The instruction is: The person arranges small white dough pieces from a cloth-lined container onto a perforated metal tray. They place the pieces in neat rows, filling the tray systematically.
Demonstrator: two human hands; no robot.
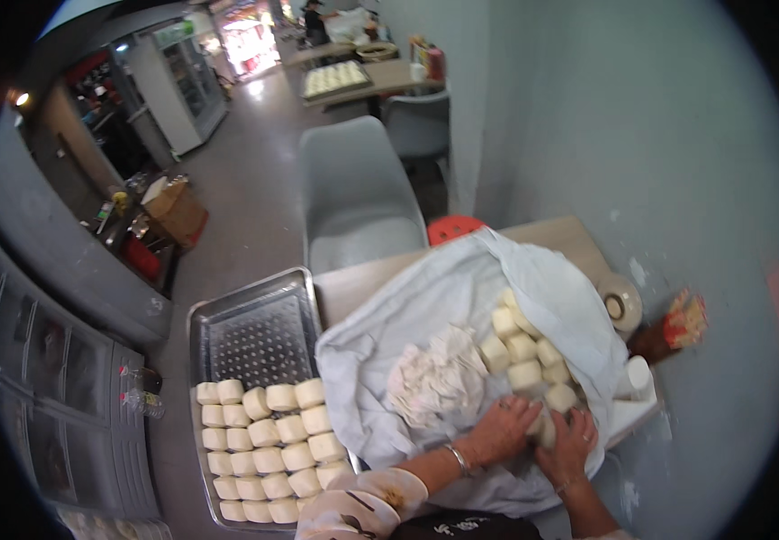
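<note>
Pale dough buns (523, 347) lie heaped in a white cloth (362, 378) that lines a wide container. Both hands are at the near end of this heap. My left hand (505, 432) and my right hand (568, 442) face each other with a bun (542, 430) between them, slightly blurred; the fingers of both touch it. A crumpled pinkish-white cloth (438, 378) lies to the left of the heap. Further left, a perforated metal tray (254, 331) bears rows of similar buns (268, 459) in its near part.
Past the table (355, 290) stand a grey chair (362, 196) and a red stool (455, 228). A chopstick holder (656, 341) and a white cup (636, 374) are by the wall at right. Another tray of buns (336, 78) sits on a far table; a person (315, 25) stands beyond.
</note>
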